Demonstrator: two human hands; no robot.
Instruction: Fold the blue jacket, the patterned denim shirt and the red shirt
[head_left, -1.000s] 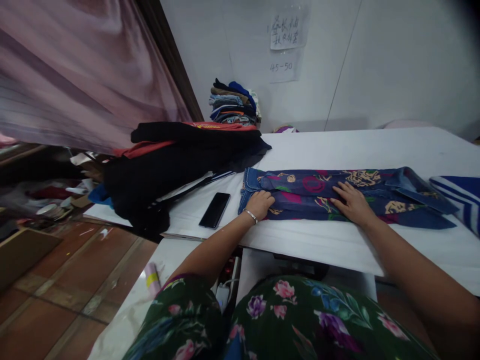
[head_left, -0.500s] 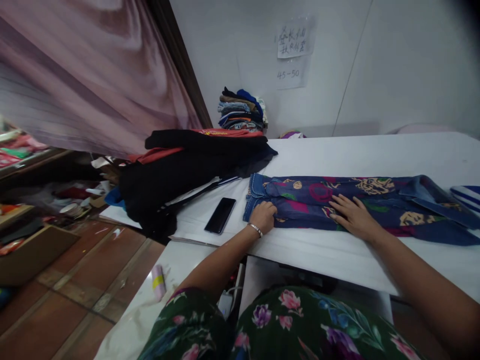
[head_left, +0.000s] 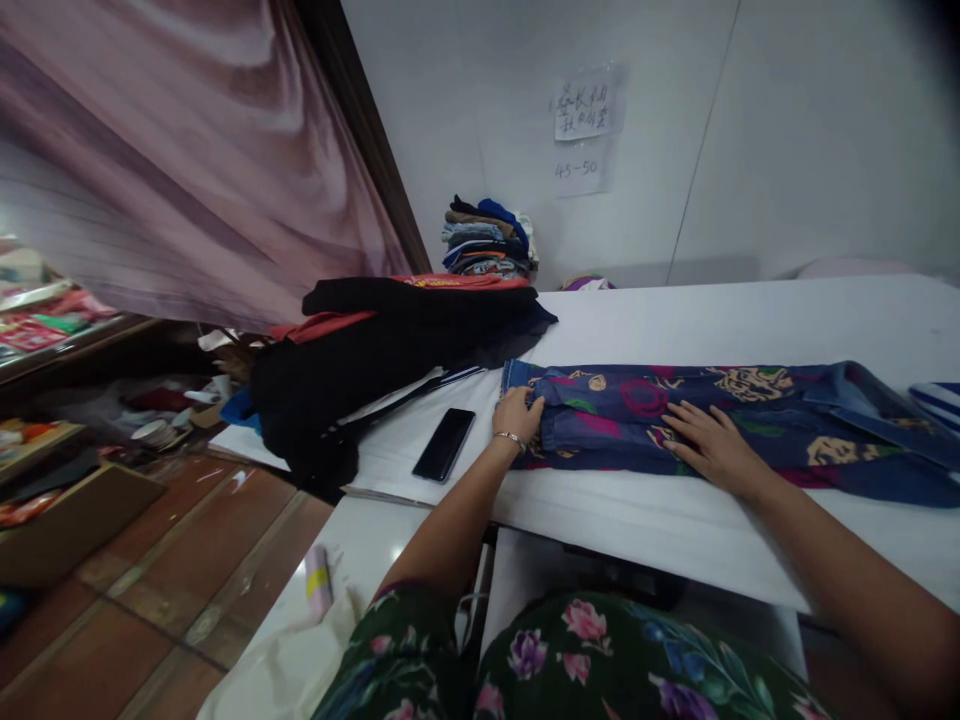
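Observation:
A blue denim jacket [head_left: 637, 395] with magenta, green and tan patterns lies folded into a long strip on the white table [head_left: 675, 320]. Its collar-like end points right. My left hand [head_left: 517, 415] is closed on the hem at the left end, fingers curled over the cloth. Flat on the middle of the jacket rests my right hand [head_left: 712, 440], its fingers spread and holding nothing. Left of my left hand, a black phone [head_left: 444, 445] lies on the table, apart from the jacket.
Black clothing [head_left: 390, 340] is heaped at the left, over a red garment [head_left: 322, 325]. Behind it stands a stack of folded clothes [head_left: 487, 240]. A blue-and-white striped cloth [head_left: 937, 400] lies at the right edge. A pink roll [head_left: 317, 580] stands on the lower surface at front left.
My left hand has moved up slightly along the hem, turning the near left corner inward. My right hand stays flat on the jacket. The view has tilted up a little.

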